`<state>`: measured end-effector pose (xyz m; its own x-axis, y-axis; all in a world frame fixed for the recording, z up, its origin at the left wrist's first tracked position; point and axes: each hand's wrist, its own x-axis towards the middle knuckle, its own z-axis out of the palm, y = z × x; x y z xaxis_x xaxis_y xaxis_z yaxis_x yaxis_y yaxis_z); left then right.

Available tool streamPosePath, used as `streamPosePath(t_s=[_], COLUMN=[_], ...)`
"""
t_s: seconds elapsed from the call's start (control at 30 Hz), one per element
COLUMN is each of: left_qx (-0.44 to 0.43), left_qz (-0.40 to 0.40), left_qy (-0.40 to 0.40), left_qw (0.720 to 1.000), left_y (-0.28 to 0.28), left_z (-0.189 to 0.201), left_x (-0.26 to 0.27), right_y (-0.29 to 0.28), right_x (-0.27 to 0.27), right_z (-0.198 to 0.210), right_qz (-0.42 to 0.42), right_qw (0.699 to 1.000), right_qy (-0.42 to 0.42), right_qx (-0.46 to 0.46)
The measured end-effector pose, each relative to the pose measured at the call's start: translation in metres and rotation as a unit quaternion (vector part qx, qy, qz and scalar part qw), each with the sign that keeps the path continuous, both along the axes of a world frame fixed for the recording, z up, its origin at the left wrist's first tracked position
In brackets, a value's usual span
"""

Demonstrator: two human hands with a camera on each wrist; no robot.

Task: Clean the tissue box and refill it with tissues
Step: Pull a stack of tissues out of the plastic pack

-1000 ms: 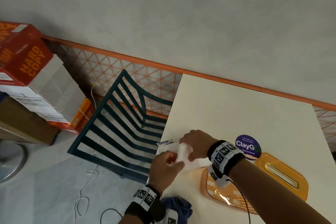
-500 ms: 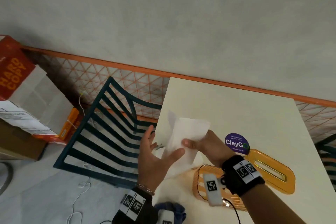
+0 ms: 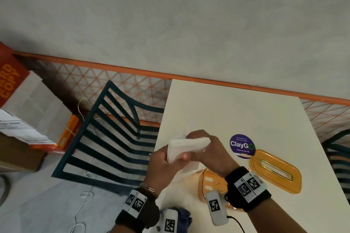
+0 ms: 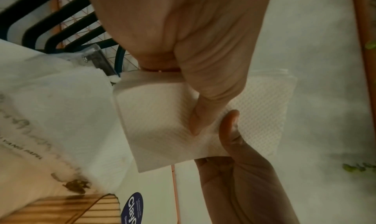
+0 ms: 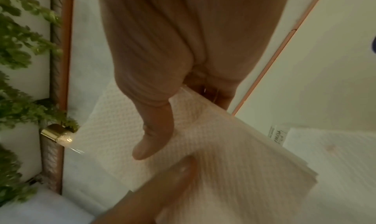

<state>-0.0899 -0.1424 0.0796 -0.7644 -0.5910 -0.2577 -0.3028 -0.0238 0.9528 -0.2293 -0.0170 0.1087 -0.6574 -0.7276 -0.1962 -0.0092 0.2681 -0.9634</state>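
Observation:
A stack of white tissues (image 3: 187, 144) is up off the cream table (image 3: 227, 111), held between both hands. My left hand (image 3: 166, 159) grips its near end, thumb across the top sheet (image 4: 162, 118). My right hand (image 3: 207, 150) pinches the far end, thumb on the embossed face (image 5: 223, 147). Just below lies the opened tissue pack wrapper (image 4: 50, 115). The orange tissue box base (image 3: 210, 185) stands open by my right wrist, and its slotted lid (image 3: 276, 170) lies flat to the right.
A blue cloth (image 3: 183, 213) sits at the table's near edge. A purple ClayGo sticker (image 3: 242, 145) is on the tabletop beside the lid. A dark slatted chair (image 3: 113, 134) stands left of the table, with cardboard boxes (image 3: 28, 108) beyond it.
The tissue stack came up out of the pack on the table in my right hand. My left hand, open half a second ago, now grips the stack too.

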Motion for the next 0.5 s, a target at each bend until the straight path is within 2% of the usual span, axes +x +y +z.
streamPosePath(t_s=[0.1,0.27,0.4,0.5], left_qx=[0.036,0.013,0.064,0.051], left_qz=[0.012,-0.001,0.035,0.039], left_qy=[0.017,0.024,-0.019,-0.020], left_qw=[0.999,1.000,0.997,0.998], left_y=[0.003,0.001,0.005,0.008], left_z=[-0.006,-0.019,-0.043,-0.058], left_x=[-0.004,-0.013,-0.017,-0.020], right_y=[-0.002,0.000,0.001,-0.001], right_x=[0.004,0.004,0.003,0.005], right_z=[-0.014,-0.036,-0.052,-0.058], right_qz=[-0.019,0.052,0.016,0.006], right_qw=[0.999,0.996,0.997,0.996], right_qy=[-0.012,-0.069,-0.080,-0.080], right_qx=[-0.025,-0.015,0.014,0.022])
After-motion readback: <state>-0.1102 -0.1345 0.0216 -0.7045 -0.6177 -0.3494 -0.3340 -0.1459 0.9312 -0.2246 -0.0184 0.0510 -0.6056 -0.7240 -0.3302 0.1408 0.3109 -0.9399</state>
